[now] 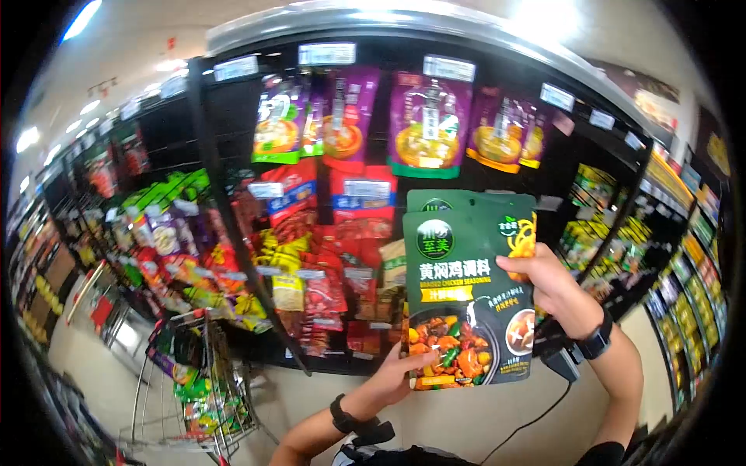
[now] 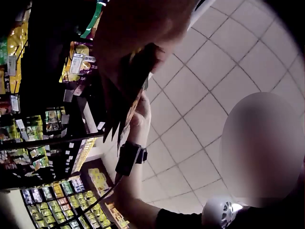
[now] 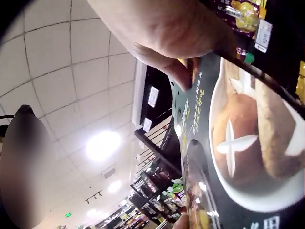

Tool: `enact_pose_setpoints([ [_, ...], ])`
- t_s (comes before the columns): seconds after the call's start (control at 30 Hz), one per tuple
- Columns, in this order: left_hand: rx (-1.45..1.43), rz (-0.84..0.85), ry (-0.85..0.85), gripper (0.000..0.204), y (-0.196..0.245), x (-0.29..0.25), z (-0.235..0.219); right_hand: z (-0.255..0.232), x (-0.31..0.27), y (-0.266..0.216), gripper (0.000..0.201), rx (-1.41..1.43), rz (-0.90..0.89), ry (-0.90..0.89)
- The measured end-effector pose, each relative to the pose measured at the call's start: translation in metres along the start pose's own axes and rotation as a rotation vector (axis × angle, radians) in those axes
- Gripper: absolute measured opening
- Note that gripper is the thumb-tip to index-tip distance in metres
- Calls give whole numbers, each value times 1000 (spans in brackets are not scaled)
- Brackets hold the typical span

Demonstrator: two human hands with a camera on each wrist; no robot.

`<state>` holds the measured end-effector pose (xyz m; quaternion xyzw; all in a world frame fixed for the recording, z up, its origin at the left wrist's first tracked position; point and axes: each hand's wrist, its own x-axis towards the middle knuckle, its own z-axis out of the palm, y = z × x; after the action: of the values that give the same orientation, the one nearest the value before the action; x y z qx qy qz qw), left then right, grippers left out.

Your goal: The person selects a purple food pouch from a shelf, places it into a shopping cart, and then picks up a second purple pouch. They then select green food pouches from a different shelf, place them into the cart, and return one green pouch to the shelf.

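Note:
Two dark green packets of braised chicken seasoning, one behind the other, are held upright in front of the shelves; the front packet [image 1: 470, 256] shows a pan of chicken. My right hand [image 1: 548, 283] pinches their right edge, thumb on the front. At the lower left corner my left hand [image 1: 396, 374] grips them, its thumb lying across the front. The left wrist view has the left hand [image 2: 143, 33] large and dark at the top. In the right wrist view the right hand [image 3: 171, 33] bends over the packet's printed mushroom picture [image 3: 238, 138]. Fingers behind the packets are hidden.
Purple pouches [image 1: 431, 124] hang on the black shelf rack ahead, with red and yellow packets [image 1: 287, 272] below. A wire shopping cart [image 1: 198, 388] holding several packages stands at the lower left. A cable [image 1: 536, 419] runs down from the right wrist. Another shelf [image 1: 688, 303] is at far right.

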<state>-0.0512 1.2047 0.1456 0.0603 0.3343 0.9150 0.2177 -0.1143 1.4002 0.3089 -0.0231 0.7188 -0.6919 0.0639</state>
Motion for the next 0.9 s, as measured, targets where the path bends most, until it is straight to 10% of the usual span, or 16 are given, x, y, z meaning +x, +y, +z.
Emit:
enact_pose_setpoints([
  [0.27,-84,277,139,41,-15,-25,13,26,5,-2,18,-103,-202,-218],
  [0.57,-113,797,46,118,17,-58,-26,122,14,3,20,223,-472,-140],
  [0.9,-216,980,246,113,47,-120,-101,248,0,49,28,415,-347,-115],
])
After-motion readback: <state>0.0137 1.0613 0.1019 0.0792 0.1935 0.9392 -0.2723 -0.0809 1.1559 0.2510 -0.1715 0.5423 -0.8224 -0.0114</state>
